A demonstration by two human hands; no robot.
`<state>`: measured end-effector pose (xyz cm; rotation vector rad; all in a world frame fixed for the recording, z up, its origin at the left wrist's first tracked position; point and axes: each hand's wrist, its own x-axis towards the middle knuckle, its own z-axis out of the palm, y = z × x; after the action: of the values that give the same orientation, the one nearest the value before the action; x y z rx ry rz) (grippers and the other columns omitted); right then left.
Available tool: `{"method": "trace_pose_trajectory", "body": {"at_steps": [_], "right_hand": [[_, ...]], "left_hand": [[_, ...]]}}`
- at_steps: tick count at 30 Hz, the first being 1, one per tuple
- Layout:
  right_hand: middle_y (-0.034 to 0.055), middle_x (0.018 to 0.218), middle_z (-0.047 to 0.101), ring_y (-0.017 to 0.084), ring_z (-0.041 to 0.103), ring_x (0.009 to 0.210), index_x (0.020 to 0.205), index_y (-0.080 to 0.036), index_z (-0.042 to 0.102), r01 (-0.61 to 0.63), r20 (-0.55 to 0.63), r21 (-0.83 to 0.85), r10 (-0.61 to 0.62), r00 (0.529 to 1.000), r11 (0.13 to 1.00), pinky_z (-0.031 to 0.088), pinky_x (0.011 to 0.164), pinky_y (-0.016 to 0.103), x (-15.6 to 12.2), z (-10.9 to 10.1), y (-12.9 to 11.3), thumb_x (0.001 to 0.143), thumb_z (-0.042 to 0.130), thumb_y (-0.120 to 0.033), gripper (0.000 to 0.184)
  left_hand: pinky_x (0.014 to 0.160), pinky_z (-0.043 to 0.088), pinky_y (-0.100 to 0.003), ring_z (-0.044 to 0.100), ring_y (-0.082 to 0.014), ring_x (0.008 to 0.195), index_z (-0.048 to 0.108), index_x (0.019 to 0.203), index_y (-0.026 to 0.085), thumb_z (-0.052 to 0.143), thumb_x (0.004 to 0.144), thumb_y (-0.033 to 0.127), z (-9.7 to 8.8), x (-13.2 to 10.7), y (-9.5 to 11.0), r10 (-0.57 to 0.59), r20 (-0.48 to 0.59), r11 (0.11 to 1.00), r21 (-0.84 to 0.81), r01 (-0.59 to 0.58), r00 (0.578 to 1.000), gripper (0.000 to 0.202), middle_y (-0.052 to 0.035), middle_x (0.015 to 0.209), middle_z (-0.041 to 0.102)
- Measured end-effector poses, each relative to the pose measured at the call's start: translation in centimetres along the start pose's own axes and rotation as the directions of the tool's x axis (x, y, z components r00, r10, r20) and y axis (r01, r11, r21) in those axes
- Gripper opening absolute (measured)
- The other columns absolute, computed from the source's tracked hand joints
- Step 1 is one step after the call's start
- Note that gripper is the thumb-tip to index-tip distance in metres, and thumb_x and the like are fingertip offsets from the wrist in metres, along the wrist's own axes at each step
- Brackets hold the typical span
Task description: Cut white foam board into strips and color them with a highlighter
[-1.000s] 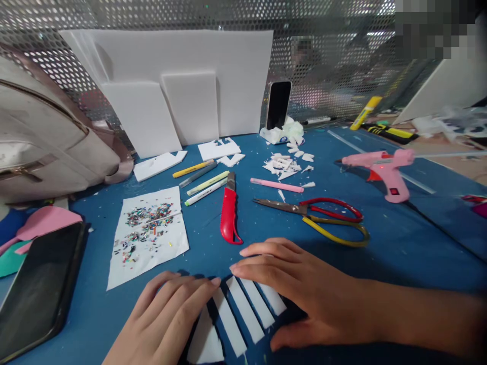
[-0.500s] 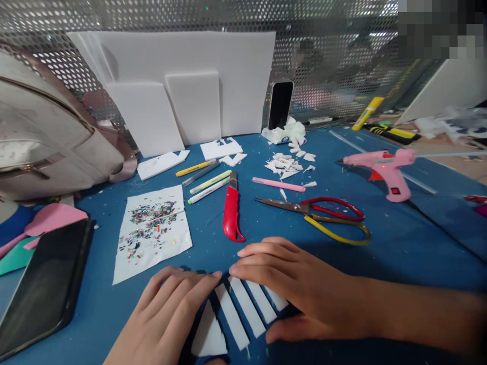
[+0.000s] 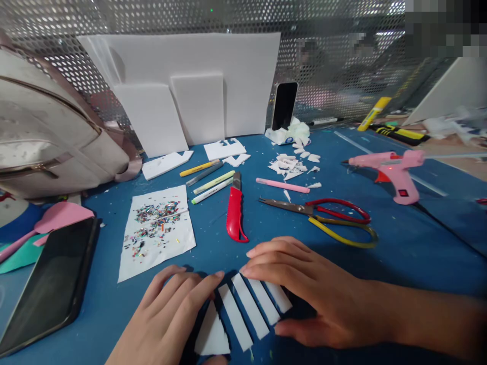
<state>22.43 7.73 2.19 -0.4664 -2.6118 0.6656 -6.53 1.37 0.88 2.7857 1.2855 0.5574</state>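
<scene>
Several narrow white strips of foam board (image 3: 251, 306) lie side by side and slanted on the blue table, between my two hands. My left hand (image 3: 173, 309) rests palm down with its fingers stretched out, over the edge of a roughly triangular white foam piece (image 3: 213, 334). That hand covers part of the piece, and its thumb shows only at the bottom edge. My right hand (image 3: 304, 284) lies over the far ends of the right-hand strips, fingers extended and touching them, its thumb apart on the near side. Neither hand lifts anything.
Ahead lie a red utility knife (image 3: 236, 213), scissors (image 3: 323, 210), a pink marker (image 3: 282, 185) and white scraps (image 3: 287, 165). Colourful bits cover a paper sheet (image 3: 131, 268). A pink glue gun (image 3: 391, 170) stands right, its cord trailing. A phone (image 3: 53, 274) and backpack (image 3: 57, 132) flank the left.
The view has swung slightly, so everything sits a little farther right. My right hand has slid slightly right, uncovering more of the rightmost strips. My left hand stays nearly still.
</scene>
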Motion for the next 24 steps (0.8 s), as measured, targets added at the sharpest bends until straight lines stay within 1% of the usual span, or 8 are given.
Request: {"method": "trace_pose_trajectory", "body": {"at_steps": [12, 15, 16, 17, 18, 20, 22, 24], "right_hand": [[0.0115, 0.12, 0.064, 0.021, 0.054, 0.119, 0.128, -0.014, 0.051, 0.033, -0.138, -0.043, -0.039, 0.99, 0.999, 0.042, 0.107, 0.038, -0.2, -0.3, -0.1, 0.091, 0.057, -0.013, 0.037], [0.0065, 0.102, 0.066, 0.021, 0.06, 0.101, 0.107, -0.022, 0.057, -0.082, -0.253, -0.101, 0.054, 0.966, 0.992, 0.048, 0.094, 0.037, -1.7, -1.9, -0.3, 0.09, 0.057, -0.015, 0.018], [0.0042, 0.093, 0.065, 0.021, 0.06, 0.093, 0.097, -0.024, 0.057, -0.165, -0.341, -0.122, 0.115, 0.933, 0.979, 0.048, 0.088, 0.037, -2.8, -2.7, -0.2, 0.09, 0.056, -0.018, 0.009], [0.0032, 0.086, 0.063, 0.021, 0.059, 0.085, 0.087, -0.025, 0.055, -0.305, -0.44, -0.133, 0.219, 0.871, 0.943, 0.048, 0.082, 0.036, -4.0, -3.8, -0.1, 0.092, 0.055, -0.02, 0.006], [0.003, 0.082, 0.061, 0.02, 0.058, 0.079, 0.081, -0.025, 0.053, -0.477, -0.538, -0.129, 0.343, 0.77, 0.869, 0.046, 0.075, 0.035, -5.5, -4.9, 0.2, 0.094, 0.052, -0.024, 0.013], [0.0036, 0.073, 0.06, 0.022, 0.056, 0.071, 0.073, -0.024, 0.054, -0.721, -0.753, -0.088, 0.428, 0.5, 0.687, 0.043, 0.07, 0.036, -8.7, -7.2, 1.4, 0.094, 0.051, -0.034, 0.023], [0.005, 0.075, 0.061, 0.023, 0.058, 0.075, 0.074, -0.023, 0.055, -0.848, -0.812, 0.032, 0.509, 0.286, 0.529, 0.043, 0.074, 0.038, -11.8, -9.3, 3.1, 0.092, 0.05, -0.038, 0.024], [0.0088, 0.093, 0.066, 0.024, 0.061, 0.081, 0.092, -0.022, 0.06, -0.915, -0.759, 0.173, 0.642, 0.113, 0.365, 0.044, 0.076, 0.037, -14.0, -10.8, 5.2, 0.089, 0.057, -0.033, 0.012]], "left_hand": [[0.099, 0.041, -0.03, 0.063, -0.0186, 0.108, 0.04, 0.14, 0.025, 0.05, 0.095, 0.06, 0.0, -0.2, -0.1, -0.019, -0.036, 0.998, 0.053, 0.021, 0.999, 0.058, 0.0003, 0.113, 0.07], [0.094, 0.047, -0.033, 0.064, -0.0221, 0.107, 0.04, 0.14, 0.026, 0.049, 0.095, 0.058, -0.1, -0.1, -0.1, -0.034, -0.058, 0.997, 0.065, 0.037, 0.998, 0.056, -0.0019, 0.114, 0.071], [0.093, 0.048, -0.033, 0.064, -0.022, 0.107, 0.041, 0.14, 0.026, 0.051, 0.094, 0.057, -0.1, -0.1, 0.0, -0.039, -0.055, 0.998, 0.051, 0.042, 0.998, 0.056, -0.0019, 0.114, 0.071], [0.093, 0.049, -0.033, 0.065, -0.0217, 0.106, 0.041, 0.14, 0.026, 0.052, 0.094, 0.056, -0.2, -0.1, 0.0, -0.042, -0.051, 0.998, 0.034, 0.044, 0.998, 0.056, -0.0017, 0.113, 0.071], [0.093, 0.049, -0.034, 0.065, -0.0214, 0.105, 0.04, 0.14, 0.026, 0.052, 0.094, 0.055, -0.2, -0.1, 0.0, -0.044, -0.047, 0.999, 0.018, 0.045, 0.998, 0.056, -0.0015, 0.112, 0.071], [0.093, 0.05, -0.035, 0.065, -0.021, 0.103, 0.039, 0.142, 0.026, 0.052, 0.095, 0.053, -0.3, 0.0, 0.1, -0.052, -0.04, 0.999, -0.008, 0.052, 0.998, 0.055, -0.0016, 0.111, 0.07], [0.094, 0.05, -0.035, 0.064, -0.0211, 0.103, 0.038, 0.143, 0.025, 0.051, 0.096, 0.049, -0.4, 0.0, 0.2, -0.069, -0.041, 0.997, -0.034, 0.067, 0.997, 0.054, -0.0024, 0.11, 0.07], [0.096, 0.051, -0.037, 0.064, -0.0213, 0.103, 0.038, 0.143, 0.024, 0.053, 0.095, 0.044, -0.3, 0.0, 0.3, -0.087, -0.035, 0.994, -0.063, 0.085, 0.996, 0.054, -0.0033, 0.111, 0.069]]}}
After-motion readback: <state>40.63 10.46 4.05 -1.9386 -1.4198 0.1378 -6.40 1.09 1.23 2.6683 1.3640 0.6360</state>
